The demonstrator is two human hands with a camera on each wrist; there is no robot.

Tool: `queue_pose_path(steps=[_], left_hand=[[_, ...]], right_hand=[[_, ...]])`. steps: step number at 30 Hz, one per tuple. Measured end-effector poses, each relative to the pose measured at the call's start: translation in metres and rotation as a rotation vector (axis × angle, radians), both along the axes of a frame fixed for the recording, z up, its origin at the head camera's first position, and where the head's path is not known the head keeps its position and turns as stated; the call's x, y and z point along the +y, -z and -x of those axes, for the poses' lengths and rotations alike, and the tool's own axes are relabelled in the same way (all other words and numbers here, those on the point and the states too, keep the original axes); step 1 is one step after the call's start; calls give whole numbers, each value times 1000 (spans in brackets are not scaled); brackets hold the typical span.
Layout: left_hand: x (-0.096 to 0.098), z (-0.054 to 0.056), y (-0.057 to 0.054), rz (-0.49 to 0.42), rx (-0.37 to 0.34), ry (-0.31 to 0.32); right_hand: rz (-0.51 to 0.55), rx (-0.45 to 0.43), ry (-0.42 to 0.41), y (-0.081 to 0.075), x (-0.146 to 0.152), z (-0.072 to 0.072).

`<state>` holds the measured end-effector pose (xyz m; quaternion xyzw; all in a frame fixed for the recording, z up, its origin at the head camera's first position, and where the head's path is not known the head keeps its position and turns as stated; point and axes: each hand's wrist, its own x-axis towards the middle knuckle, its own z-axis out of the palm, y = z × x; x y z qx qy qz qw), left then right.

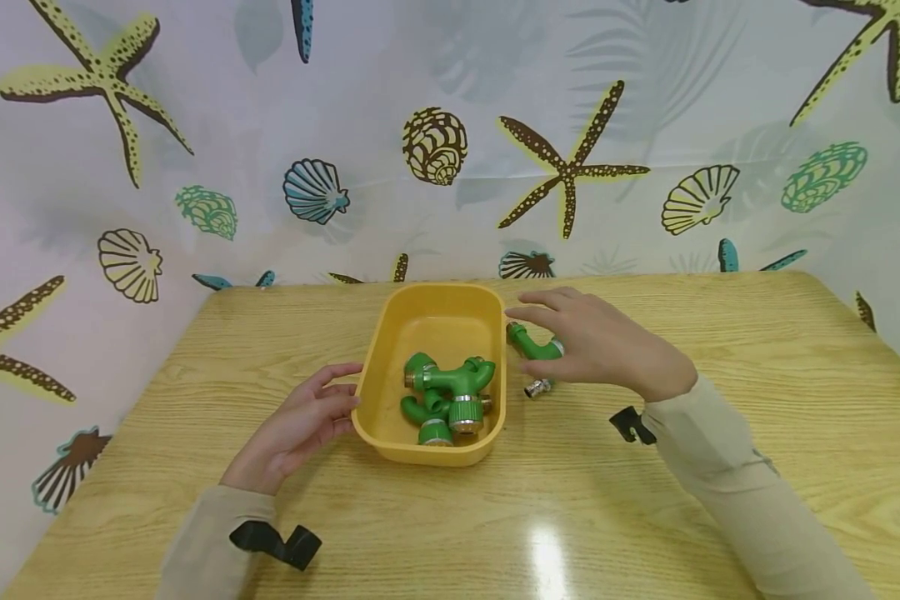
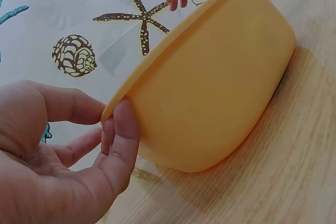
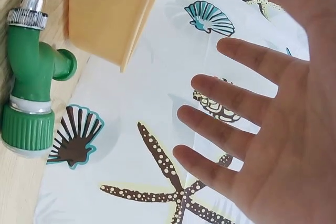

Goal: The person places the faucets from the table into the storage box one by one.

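On the wooden table stands a yellow plastic bin (image 1: 393, 333) with several green taps (image 1: 450, 381) in a heap at its near end, ringed with silver and with threaded brass-coloured ends. My left hand (image 1: 303, 425) pinches the bin's left rim; the left wrist view shows one finger (image 2: 124, 119) against the outer wall under the lip. To the right of the bin, my right hand (image 1: 588, 342) hovers with fingers spread, holding nothing. Beneath it lies another green tap (image 1: 528, 343), partly hidden; the right wrist view shows its silver spout and ribbed green collar (image 3: 29, 127).
The pale wooden table (image 1: 780, 400) extends to both sides and in front of the bin. Behind it hangs a white cloth (image 1: 382, 75) printed with starfish and shells. Black straps (image 1: 273, 543) sit on both beige sleeves.
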<state>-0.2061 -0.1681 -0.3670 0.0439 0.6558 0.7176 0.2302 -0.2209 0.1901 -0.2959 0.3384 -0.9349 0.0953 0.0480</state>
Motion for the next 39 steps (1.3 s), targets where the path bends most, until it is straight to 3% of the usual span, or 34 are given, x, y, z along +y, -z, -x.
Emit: queue_pose_path(steps=[16, 39], left_hand=[[0, 0, 3, -5, -4, 0], [0, 0, 1, -2, 8, 2]], right_hand=[[80, 8, 52, 0, 25, -7], [80, 17, 64, 2, 31, -5]])
